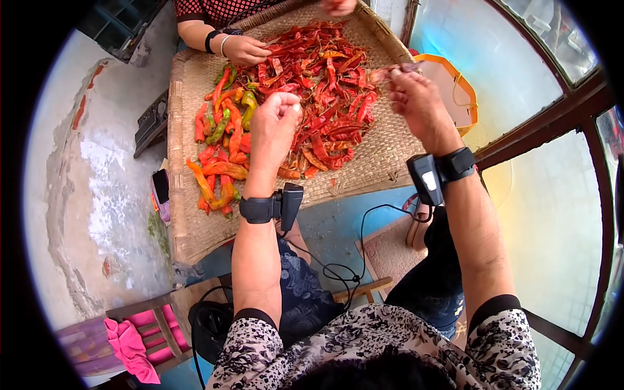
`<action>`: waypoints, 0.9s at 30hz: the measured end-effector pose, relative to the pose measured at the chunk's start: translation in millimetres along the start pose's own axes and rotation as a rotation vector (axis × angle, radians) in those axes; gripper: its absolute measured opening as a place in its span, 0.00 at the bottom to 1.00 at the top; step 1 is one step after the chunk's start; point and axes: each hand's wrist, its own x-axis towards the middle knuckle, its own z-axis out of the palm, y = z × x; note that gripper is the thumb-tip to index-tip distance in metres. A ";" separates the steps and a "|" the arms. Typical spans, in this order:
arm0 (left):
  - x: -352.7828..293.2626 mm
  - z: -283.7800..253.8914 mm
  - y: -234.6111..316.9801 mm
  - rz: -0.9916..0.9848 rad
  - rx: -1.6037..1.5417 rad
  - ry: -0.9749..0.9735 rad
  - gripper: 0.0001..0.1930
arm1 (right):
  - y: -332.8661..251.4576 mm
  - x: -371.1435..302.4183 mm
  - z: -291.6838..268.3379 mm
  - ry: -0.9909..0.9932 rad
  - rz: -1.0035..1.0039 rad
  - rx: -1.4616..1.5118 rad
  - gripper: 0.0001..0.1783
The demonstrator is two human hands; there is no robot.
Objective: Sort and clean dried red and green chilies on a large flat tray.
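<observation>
A woven tray (364, 172) holds a heap of dried red chili peppers (331, 127). Fresher orange, red and green peppers (231, 117) lie along its left side. My left hand (276, 123) hovers over the middle of the tray, fingers curled and thumb pressed to the forefinger; anything in that pinch is too small to make out. Above the tray's right edge, my right hand (421, 104) pinches a dark, shrivelled dried chili pepper (408, 67), partly blurred. Each of my wrists wears a black strapped device.
Across the tray, another person's hand (244, 50) reaches into the peppers; their other hand (338, 6) is blurred. An orange-rimmed container (465, 91) stands right of the tray by the windows. A phone (160, 186) is at the left. Black cables (344, 276) hang below my wrists.
</observation>
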 end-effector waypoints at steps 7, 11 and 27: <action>-20.4 29.5 -10.6 0.183 0.769 -0.196 0.12 | -11.9 23.3 -62.1 0.270 0.006 0.493 0.08; -25.2 34.0 -19.9 0.350 0.775 -0.139 0.10 | -13.0 25.9 -63.4 0.306 -0.028 0.632 0.07; -5.2 33.7 2.3 -0.050 -0.687 -0.079 0.10 | 36.6 -24.6 48.9 -0.373 -0.141 -0.671 0.15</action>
